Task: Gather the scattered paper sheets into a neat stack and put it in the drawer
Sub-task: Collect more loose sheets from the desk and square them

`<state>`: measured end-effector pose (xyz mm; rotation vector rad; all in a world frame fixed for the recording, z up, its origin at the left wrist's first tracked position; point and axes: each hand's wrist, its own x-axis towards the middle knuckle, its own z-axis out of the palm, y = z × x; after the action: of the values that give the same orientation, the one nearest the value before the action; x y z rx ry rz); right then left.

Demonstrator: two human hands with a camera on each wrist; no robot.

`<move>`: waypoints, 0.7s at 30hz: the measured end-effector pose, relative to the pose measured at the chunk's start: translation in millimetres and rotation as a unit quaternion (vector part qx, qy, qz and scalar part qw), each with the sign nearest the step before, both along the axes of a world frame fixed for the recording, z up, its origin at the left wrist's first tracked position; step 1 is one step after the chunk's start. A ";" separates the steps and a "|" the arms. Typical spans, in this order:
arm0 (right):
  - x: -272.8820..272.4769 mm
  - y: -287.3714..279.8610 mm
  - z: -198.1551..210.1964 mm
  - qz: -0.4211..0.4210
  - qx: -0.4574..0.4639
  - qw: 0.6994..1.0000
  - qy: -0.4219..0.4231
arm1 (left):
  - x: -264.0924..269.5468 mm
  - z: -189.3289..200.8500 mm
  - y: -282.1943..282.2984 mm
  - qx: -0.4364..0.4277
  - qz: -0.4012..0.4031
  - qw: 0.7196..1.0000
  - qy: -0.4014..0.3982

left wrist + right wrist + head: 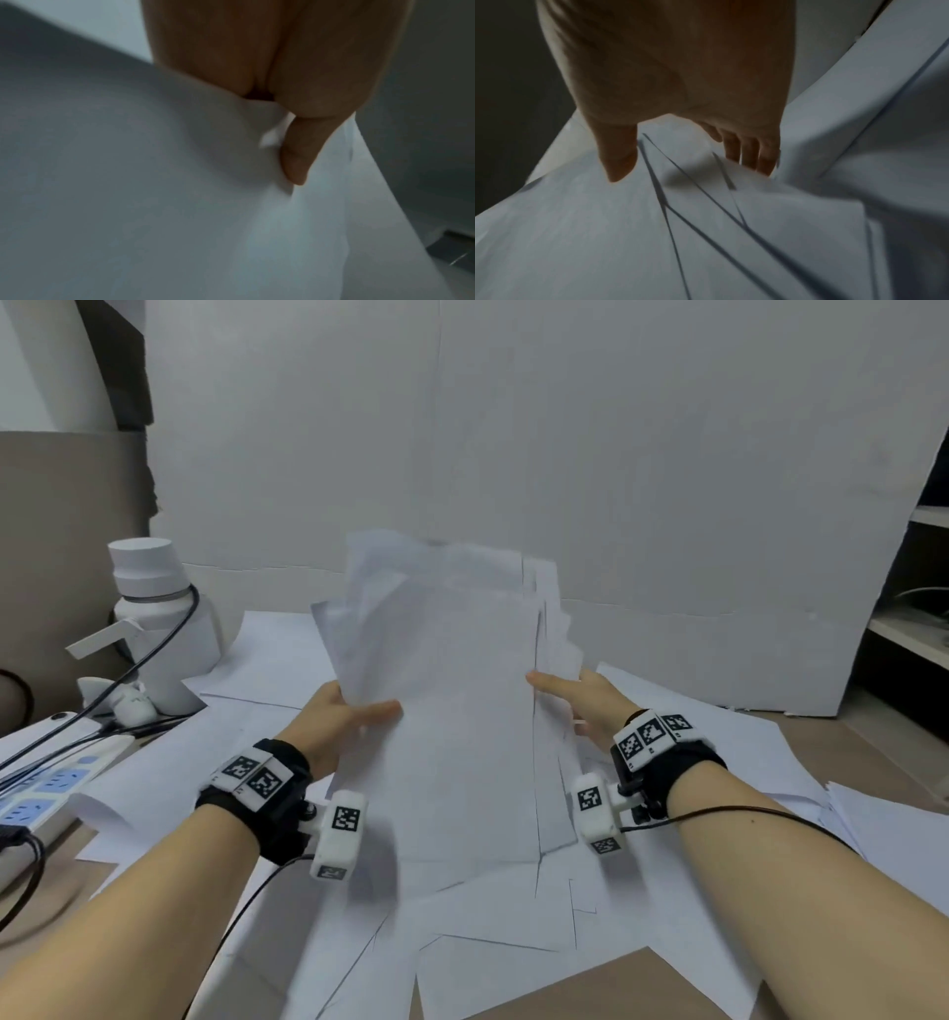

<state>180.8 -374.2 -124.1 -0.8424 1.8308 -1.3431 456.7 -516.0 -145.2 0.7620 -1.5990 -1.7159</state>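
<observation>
A loose stack of white paper sheets (457,690) stands nearly upright over the desk, its edges uneven and fanned at the right. My left hand (339,719) grips its left edge, thumb on the front face and the other fingers hidden behind. My right hand (575,698) holds the right edge, thumb in front, fingers behind. The left wrist view shows the thumb (298,154) pressing the sheets (154,182). In the right wrist view the thumb and fingers (749,156) straddle the offset sheet edges (706,223). More sheets (493,952) lie scattered flat on the desk. No drawer is in view.
A white bottle (154,618) stands at the back left beside a power strip (46,788) with black cables. A large white board (565,454) walls off the back. Shelves (919,629) show at the far right. Brown desk surface (616,988) shows near the front edge.
</observation>
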 end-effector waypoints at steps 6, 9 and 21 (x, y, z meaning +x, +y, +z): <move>15.1 4.2 57.7 -0.012 -0.246 0.969 0.014 | -2.4 47.7 4.2 -0.053 -0.030 0.993 0.101; 19.6 13.3 86.4 0.042 -0.271 0.960 0.057 | 1.3 69.3 1.2 -0.125 -0.012 0.987 0.098; 39.6 31.5 110.1 -0.008 -0.354 0.930 0.095 | -1.5 88.3 16.7 -0.108 0.027 0.981 0.158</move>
<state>220.4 -342.7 -13.9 -1.3601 1.4738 -2.0370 455.2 -499.3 -56.9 0.3993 -1.4952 -1.5075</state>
